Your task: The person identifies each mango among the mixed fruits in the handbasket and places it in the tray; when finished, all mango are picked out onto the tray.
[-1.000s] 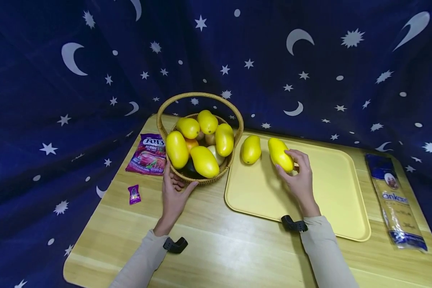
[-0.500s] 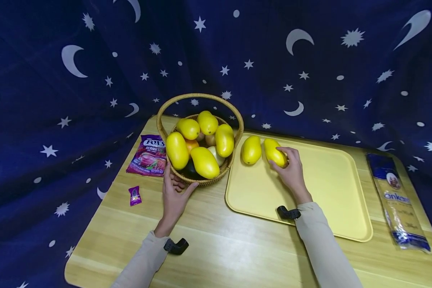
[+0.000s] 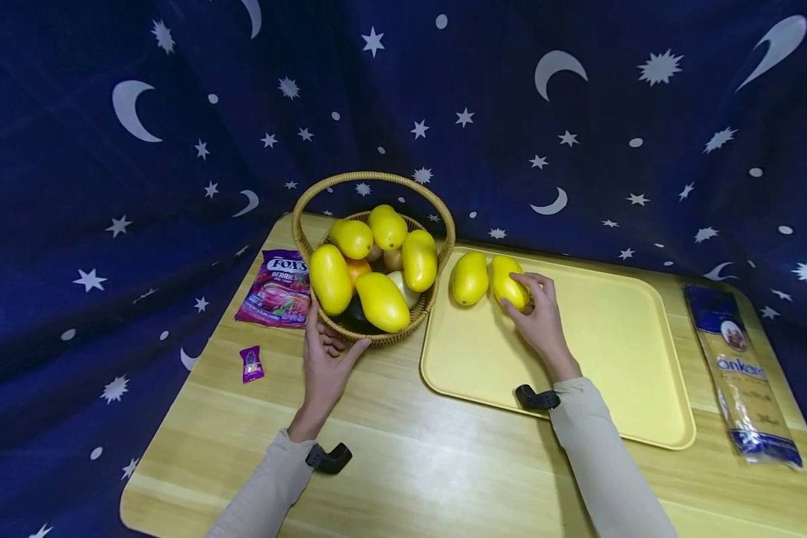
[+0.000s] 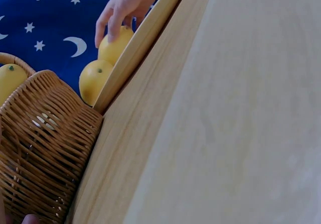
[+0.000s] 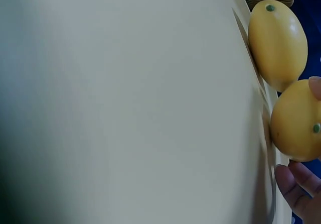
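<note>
A wicker basket [image 3: 390, 338] with a tall handle holds several yellow mangoes [image 3: 382, 302] above other produce, including something orange and something dark. My left hand [image 3: 324, 370] holds the basket's front wall, thumb and fingers spread along it. On the yellow tray [image 3: 484, 366], my right hand [image 3: 541, 317] grips a mango [image 3: 507, 280] between thumb and fingers. Right beside it, to the left, lies another mango [image 3: 469, 279]. In the right wrist view the gripped mango [image 5: 296, 121] appears to touch its neighbour [image 5: 277, 45].
A purple candy bag [image 3: 277, 291] lies left of the basket, with one small wrapped candy [image 3: 251, 364] nearer the front. Right of the tray is a blue-ended pasta packet [image 3: 743, 373]. A dark blue cloth [image 3: 484, 149] with stars and moons hangs behind the table [image 3: 403, 463].
My right hand has moved left with its mango, bringing it down next to the other mango on the tray. My left hand and the basket have stayed put.
</note>
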`<state>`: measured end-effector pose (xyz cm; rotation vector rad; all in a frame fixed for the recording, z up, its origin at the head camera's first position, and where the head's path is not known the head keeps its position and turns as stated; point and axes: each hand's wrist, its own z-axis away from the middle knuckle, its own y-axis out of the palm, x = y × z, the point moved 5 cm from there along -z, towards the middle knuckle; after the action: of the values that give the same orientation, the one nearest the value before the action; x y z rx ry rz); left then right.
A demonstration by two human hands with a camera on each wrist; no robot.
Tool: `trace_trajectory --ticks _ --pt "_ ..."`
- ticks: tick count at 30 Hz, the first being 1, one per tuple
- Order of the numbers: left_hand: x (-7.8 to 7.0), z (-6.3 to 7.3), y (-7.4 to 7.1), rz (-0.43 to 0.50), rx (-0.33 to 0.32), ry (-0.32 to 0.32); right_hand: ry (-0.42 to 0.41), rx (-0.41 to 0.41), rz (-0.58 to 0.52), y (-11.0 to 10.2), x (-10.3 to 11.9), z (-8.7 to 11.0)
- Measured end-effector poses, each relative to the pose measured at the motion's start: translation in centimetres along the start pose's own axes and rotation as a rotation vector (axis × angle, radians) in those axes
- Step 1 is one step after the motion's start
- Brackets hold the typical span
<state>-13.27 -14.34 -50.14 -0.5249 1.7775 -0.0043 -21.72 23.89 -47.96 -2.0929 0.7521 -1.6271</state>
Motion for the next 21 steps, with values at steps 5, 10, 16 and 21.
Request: trace_trajectory --ticks 5,10,16,21 --pt "-0.9 0.0 0.0 -0.006 0.003 -0.025 -0.017 -0.005 0.013 0.0 0.0 0.0" --pt "-0.7 0.0 -0.1 -0.005 0.001 -0.022 -0.005 0.004 0.024 0.1 0.0 0.0" --pt "0.0 -0.1 -0.1 0.014 0.004 0.000 0.022 0.032 -0.007 0.3 -0.1 0.0" --pt "0.2 -0.1 -0.1 0.019 0.009 0.013 0.028 0.039 -0.029 0.4 0.0 0.0"
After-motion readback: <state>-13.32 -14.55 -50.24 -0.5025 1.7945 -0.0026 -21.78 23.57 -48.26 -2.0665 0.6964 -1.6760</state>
